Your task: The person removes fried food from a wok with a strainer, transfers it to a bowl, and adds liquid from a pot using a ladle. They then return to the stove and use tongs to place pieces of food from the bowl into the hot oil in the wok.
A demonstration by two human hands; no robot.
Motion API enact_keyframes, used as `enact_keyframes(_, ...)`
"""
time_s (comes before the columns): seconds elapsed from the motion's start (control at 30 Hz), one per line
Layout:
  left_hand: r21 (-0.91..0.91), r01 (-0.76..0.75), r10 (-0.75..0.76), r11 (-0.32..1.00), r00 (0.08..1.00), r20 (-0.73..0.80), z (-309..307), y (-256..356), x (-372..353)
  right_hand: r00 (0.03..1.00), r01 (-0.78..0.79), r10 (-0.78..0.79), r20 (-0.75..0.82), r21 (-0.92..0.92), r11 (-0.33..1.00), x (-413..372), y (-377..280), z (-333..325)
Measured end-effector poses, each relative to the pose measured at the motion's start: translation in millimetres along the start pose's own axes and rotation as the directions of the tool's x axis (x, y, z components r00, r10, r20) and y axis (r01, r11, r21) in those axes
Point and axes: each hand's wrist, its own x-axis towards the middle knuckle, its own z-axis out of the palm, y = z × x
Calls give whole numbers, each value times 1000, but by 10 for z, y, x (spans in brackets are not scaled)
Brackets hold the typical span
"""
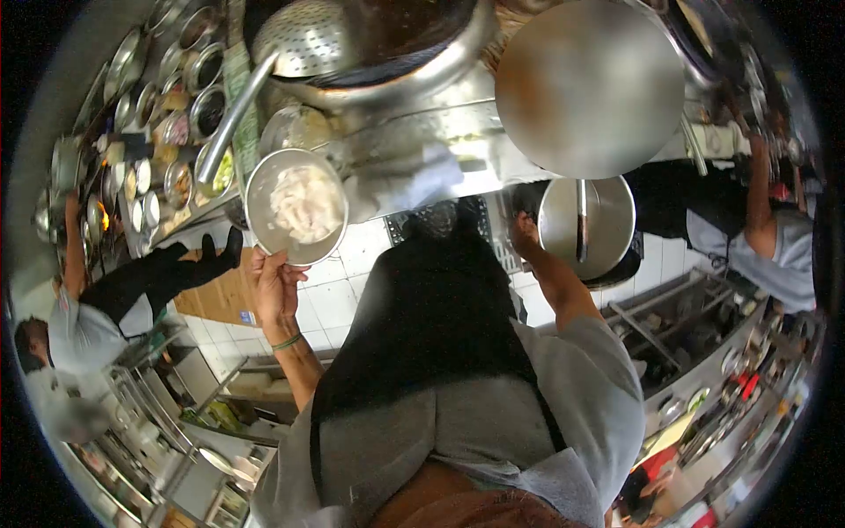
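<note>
My left hand [275,283] grips the rim of a round metal bowl [256,220], thumb and fingers pinched at its lower left edge. Pale, whitish raw-looking pieces [306,204] fill the middle of the bowl. It is held at the front edge of the cooking counter. My right hand [525,233] is at the left side of a deep metal pot [559,216], its fingers curled; what they hold, if anything, is hidden. A long-handled utensil [582,220] stands inside that pot.
A perforated strainer [308,40] rests over a large wok [422,75], its handle [233,119] pointing toward me. A crumpled cloth [431,176] lies on the counter. Several ingredient bowls [180,180] stand at left. Co-workers [97,326] are at left and right [748,246].
</note>
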Motion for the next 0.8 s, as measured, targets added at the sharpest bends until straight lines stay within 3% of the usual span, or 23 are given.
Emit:
enact_keyframes(0.07, -40, -8, 9, 999, 1000, 11, -54, -26, 3, 945, 47, -112, -308, -211, 976, -34, 29, 405)
enact_keyframes(0.23, -114, 7, -6, 993, 1000, 8, 130, -76, -22, 981, 70, -81, -177, -70, 995, -420, 15, -387)
enact_keyframes(0.37, -86, 6, -4, 996, 1000, 14, 237, -182, 54, 995, -7, 32, -95, 260, 966, -420, 368, -664)
enact_keyframes(0.4, -69, 4, -4, 998, 1000, 9, 284, -188, 67, 986, -5, 50, -157, 278, 961, -507, 437, -843)
enact_keyframes(0.47, -96, -8, 11, 995, 999, 37, 393, -172, 104, 959, 18, 74, -273, 318, 948, -905, 573, -1517)
enact_keyframes(0.5, -103, -11, 16, 995, 999, 51, 464, -129, 114, 972, -77, 165, -168, 433, 898, -1108, 597, -1955)
enact_keyframes(0.53, -109, -15, 22, 994, 998, 62, 505, -117, 135, 969, -178, 240, -50, 530, 829, -1316, 614, -2415)
enact_keyframes(0.6, -122, -27, 38, 992, 995, 94, 511, -181, 227, 949, -165, 312, 46, 916, 365, -1790, 638, -3149)
enact_keyframes(0.63, -124, -29, 44, 992, 992, 121, 498, -200, 265, 967, -15, 253, -43, 974, 226, -1980, 706, -3364)
enact_keyframes(0.73, -158, -50, 82, 986, 976, 201, 515, -205, 351, 946, 307, 193, -260, 910, -279, -2303, 698, -3769)
enact_keyframes(0.8, -166, -57, 91, 985, 974, 206, 565, -148, 336, 918, 384, 36, -395, 863, -329, -2419, 419, -3998)
